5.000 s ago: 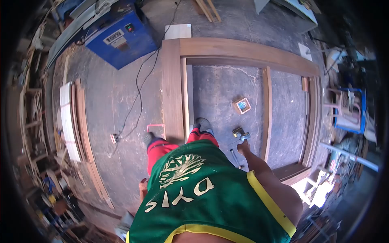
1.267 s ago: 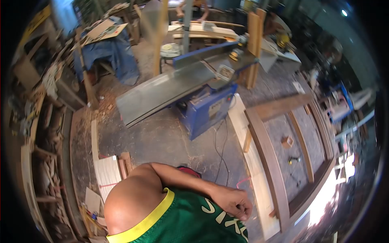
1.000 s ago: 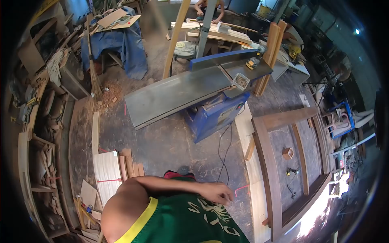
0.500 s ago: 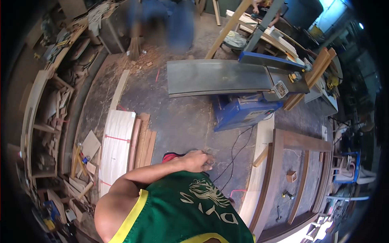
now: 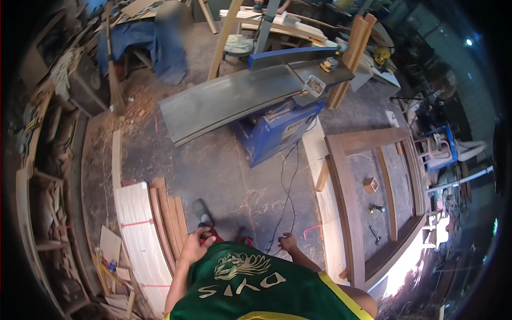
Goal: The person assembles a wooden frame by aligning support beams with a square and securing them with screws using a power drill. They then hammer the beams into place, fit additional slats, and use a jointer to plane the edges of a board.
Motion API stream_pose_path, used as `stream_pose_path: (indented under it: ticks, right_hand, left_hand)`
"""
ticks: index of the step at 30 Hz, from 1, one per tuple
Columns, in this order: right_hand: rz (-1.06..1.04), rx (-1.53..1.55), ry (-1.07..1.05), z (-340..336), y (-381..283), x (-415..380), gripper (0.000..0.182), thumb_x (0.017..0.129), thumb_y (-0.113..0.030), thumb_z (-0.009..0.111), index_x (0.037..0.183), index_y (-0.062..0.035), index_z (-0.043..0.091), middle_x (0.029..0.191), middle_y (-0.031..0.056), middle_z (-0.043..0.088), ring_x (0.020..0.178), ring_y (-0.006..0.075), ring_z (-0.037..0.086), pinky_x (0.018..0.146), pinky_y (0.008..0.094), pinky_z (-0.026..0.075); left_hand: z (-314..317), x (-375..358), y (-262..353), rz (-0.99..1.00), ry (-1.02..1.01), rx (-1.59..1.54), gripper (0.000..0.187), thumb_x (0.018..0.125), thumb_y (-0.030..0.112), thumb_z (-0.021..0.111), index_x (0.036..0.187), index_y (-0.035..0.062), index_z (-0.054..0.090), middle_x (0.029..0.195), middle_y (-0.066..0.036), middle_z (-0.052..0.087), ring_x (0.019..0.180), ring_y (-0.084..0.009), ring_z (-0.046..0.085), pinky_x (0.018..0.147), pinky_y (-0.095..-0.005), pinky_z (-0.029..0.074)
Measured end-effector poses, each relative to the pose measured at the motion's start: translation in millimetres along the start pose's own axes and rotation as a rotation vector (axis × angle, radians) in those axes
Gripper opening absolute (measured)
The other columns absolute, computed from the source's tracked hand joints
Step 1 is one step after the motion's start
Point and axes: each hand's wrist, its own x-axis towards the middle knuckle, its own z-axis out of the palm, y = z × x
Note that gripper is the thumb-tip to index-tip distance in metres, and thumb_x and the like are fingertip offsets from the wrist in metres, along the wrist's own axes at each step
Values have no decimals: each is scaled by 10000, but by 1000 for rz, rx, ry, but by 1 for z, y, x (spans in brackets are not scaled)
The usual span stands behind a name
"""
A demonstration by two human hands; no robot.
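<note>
Beside the green jersey, at its left, my left hand hangs with its fingers curled; whether something small is in them does not show. On the jersey's other side my right hand is low over the floor, near a black cable, its fingers partly bent. Below my hands a foot in a grey and red shoe shows on the concrete. Nearest to my left hand lie brown boards and a pale strapped stack of planks.
A blue jointer with a long grey table stands ahead. A brown wooden frame lies at the right, with a drill inside it. Shelves of offcuts line the left. A person's arm shows at the far top.
The view has turned, so the jointer and frame sit further left. The forearm that crossed the jersey is gone from there; both hands now show apart, one at each side of the body.
</note>
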Motion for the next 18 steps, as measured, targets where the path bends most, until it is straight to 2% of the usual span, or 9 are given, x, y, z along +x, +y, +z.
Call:
stream_pose_path:
  ticks: [2, 5, 6, 9, 13, 15, 18]
  right_hand:
    - [-555, -399, 44, 29, 6, 48, 403, 827, -148, 646, 1177, 39, 573, 850, 174, 710, 660, 239, 694, 612, 341, 549]
    - [-527, -378, -48, 58, -84, 24, 351, 829, -167, 640, 1101, 51, 602, 825, 184, 705, 672, 246, 697, 630, 370, 545]
    - [-576, -431, 19, 73, -109, 19, 327, 835, -190, 617, 1039, 66, 622, 800, 197, 697, 671, 255, 695, 648, 391, 539]
    - [-613, -446, -12, 116, -195, -2, 327, 841, -203, 591, 1010, 75, 622, 824, 207, 698, 726, 280, 701, 690, 399, 538]
    - [-758, -533, 90, 176, -299, -32, 348, 843, -197, 572, 1046, 79, 632, 851, 230, 695, 790, 295, 700, 730, 404, 536]
    - [-726, -380, 53, 204, -340, -43, 387, 848, -230, 587, 1068, 84, 644, 918, 274, 688, 868, 332, 700, 779, 413, 531]
    - [-733, -275, 23, 236, -373, -48, 417, 855, -278, 608, 1054, 86, 654, 935, 297, 677, 888, 369, 699, 817, 421, 528]
  left_hand:
    - [-15, 6, -14, -61, 32, -43, 414, 881, 200, 732, 1220, -11, 622, 1024, -163, 727, 966, -265, 707, 886, -363, 534]
    - [-46, 27, -26, -51, 43, -134, 416, 885, 193, 734, 1217, -28, 617, 1004, -162, 729, 942, -257, 703, 890, -365, 529]
    - [-55, 39, -49, -31, 55, -152, 422, 887, 197, 736, 1216, -38, 614, 985, -157, 730, 928, -239, 698, 885, -357, 526]
    - [-118, 59, -61, -66, 102, -113, 436, 884, 200, 740, 1220, -44, 610, 985, -161, 732, 935, -234, 698, 879, -356, 527]
    - [-211, 83, -110, -47, 254, -64, 415, 873, 165, 738, 1220, -30, 619, 935, -153, 738, 852, -219, 714, 775, -341, 551]
    - [-266, 90, -117, -28, 329, 2, 385, 868, 133, 736, 1197, -35, 627, 906, -148, 736, 834, -220, 718, 745, -332, 553]
    - [-337, 105, -121, -19, 407, 72, 380, 867, 128, 736, 1189, -42, 627, 900, -156, 737, 839, -232, 723, 751, -345, 555]
